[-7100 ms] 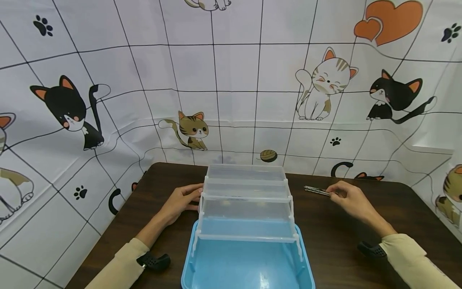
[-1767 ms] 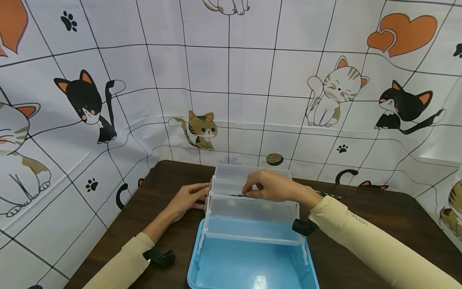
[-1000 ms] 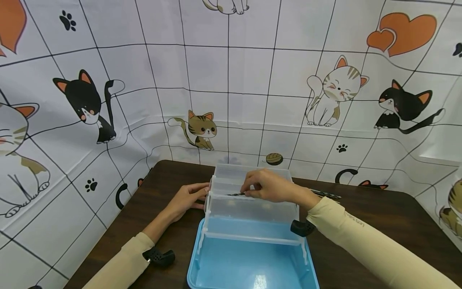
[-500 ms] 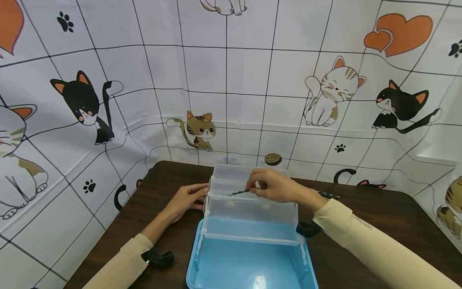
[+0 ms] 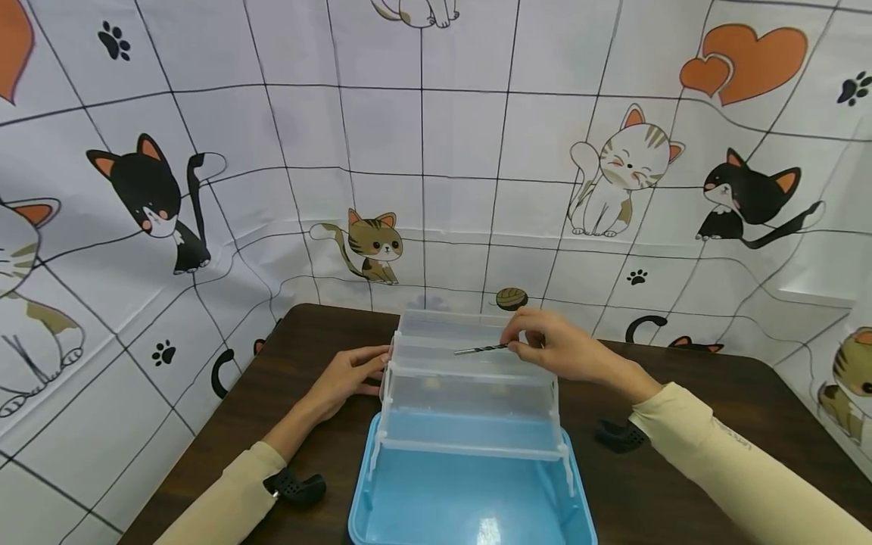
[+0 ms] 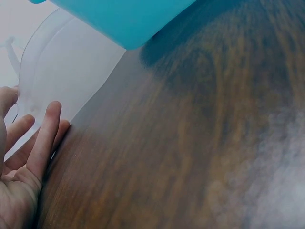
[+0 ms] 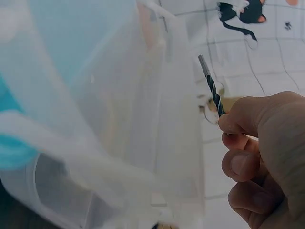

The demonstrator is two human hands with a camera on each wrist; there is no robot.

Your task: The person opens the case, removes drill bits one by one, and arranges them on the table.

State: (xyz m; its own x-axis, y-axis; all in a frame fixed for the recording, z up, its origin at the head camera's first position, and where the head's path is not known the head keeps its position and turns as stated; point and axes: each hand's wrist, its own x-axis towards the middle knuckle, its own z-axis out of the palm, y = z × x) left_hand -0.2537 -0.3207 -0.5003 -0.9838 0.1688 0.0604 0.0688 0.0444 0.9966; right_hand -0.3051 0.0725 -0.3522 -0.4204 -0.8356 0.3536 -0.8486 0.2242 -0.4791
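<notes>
In the head view my right hand pinches a thin dark drill bit between thumb and fingertips. The bit is held over the clear upper trays of a blue tool box, its smooth shank pointing left. Its spiral flutes show in the right wrist view, where the drill bit stands apart from the trays. My left hand touches the left side of the trays, fingers mostly straight. In the left wrist view those fingers rest along the clear plastic lid, close to the table.
The open box stands on a dark wooden table, its stepped trays raised behind the blue base. A white sheet with cat drawings hangs behind the table's far edge. My right forearm crosses the table's right side and hides part of it.
Earlier my right hand was at drill bits on the table's right, then reached low into an upper tray. Now it has risen and moved right with one drill bit. My left hand stays put.
</notes>
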